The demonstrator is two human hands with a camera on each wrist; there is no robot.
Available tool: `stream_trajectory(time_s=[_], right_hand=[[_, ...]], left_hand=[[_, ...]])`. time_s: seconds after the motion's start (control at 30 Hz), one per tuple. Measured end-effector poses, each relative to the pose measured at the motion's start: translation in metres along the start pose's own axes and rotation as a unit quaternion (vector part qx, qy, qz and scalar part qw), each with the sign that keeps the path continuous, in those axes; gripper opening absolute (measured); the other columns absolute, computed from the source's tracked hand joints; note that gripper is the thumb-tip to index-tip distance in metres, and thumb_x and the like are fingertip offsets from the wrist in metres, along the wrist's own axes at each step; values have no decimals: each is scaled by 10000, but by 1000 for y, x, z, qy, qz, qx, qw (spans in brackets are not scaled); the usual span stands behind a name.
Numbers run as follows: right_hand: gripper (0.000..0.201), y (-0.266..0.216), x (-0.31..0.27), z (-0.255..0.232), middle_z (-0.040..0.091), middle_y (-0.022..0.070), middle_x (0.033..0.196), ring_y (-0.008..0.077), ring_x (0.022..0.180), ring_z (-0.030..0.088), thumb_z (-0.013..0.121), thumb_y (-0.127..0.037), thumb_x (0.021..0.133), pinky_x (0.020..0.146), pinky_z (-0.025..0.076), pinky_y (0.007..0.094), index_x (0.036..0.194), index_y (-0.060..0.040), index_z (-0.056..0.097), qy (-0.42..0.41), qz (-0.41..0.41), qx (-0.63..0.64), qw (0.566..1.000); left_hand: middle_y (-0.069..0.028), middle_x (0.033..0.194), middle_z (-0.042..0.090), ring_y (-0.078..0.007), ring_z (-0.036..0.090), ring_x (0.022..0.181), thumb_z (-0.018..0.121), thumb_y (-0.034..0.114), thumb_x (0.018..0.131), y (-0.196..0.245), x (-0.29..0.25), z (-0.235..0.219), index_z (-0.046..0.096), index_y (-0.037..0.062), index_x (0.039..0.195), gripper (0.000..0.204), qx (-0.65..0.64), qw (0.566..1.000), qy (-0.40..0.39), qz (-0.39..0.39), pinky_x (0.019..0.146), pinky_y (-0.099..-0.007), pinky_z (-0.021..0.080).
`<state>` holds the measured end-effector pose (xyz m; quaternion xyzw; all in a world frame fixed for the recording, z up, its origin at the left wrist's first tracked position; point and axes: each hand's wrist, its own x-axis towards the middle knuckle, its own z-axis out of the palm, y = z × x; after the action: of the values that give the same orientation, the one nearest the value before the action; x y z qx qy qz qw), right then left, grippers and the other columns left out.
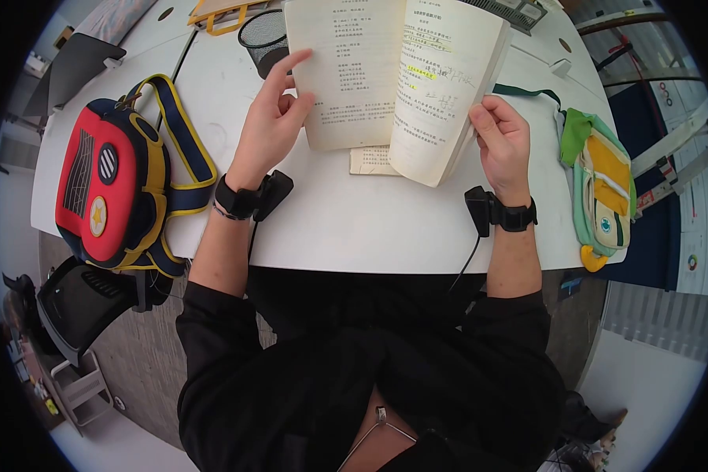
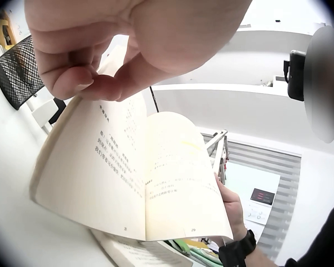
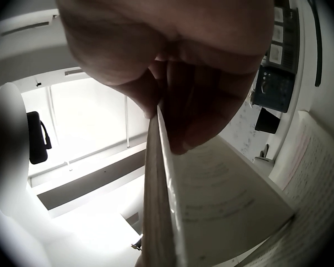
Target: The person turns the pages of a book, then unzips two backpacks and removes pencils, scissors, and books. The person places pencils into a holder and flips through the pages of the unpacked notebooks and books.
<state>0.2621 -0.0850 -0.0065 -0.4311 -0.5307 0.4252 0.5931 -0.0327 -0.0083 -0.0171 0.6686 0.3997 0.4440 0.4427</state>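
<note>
An open paperback book (image 1: 352, 75) is held up above the table, printed pages facing me. Yellow highlighting and handwritten notes mark its right page. My left hand (image 1: 274, 118) holds the left edge, with thumb and fingertips together at the page in the left wrist view. On the other side, my right hand (image 1: 502, 145) grips the thick right-hand block of pages, thumb in front and fingers behind, as the right wrist view shows. Beneath it, partly hidden, lies another printed book (image 1: 372, 163) on the white table (image 1: 330, 228).
A red and navy backpack (image 1: 114, 185) sits at the table's left side. At the right edge lies a green and yellow bag (image 1: 602, 185). Behind the book stand a black mesh pen holder (image 1: 259, 35) and a grey basket (image 1: 519, 14). A dark laptop (image 1: 82, 71) is far left.
</note>
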Motion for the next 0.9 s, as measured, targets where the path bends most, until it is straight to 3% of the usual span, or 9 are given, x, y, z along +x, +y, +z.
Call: stream_trajectory(time_s=[0.07,0.17,0.9], right_hand=[[199,2,0,0,622,-17,830,46,742,505,638,-147,924,692,407,194,1010,32,639,4,-1,5,1000],[199,4,1,1,619,-21,825,45,728,496,638,-150,924,678,401,197,1010,30,642,9,-1,12,1000],[199,8,1,5,617,-27,798,44,705,481,642,-154,921,659,387,201,1004,27,647,11,9,34,999]], left_hand=[[-76,1054,597,-20,473,632,555,46,909,-4,1,-3,475,80,1333,433,-6,1000,-30,-8,578,-193,415],[-57,1038,581,-15,461,625,563,71,914,-6,3,-2,520,40,1258,348,-10,1000,-23,-12,566,-187,397],[-33,1079,561,-18,471,697,569,100,924,1,2,-5,524,35,1256,342,2,998,-51,-48,625,-190,397]])
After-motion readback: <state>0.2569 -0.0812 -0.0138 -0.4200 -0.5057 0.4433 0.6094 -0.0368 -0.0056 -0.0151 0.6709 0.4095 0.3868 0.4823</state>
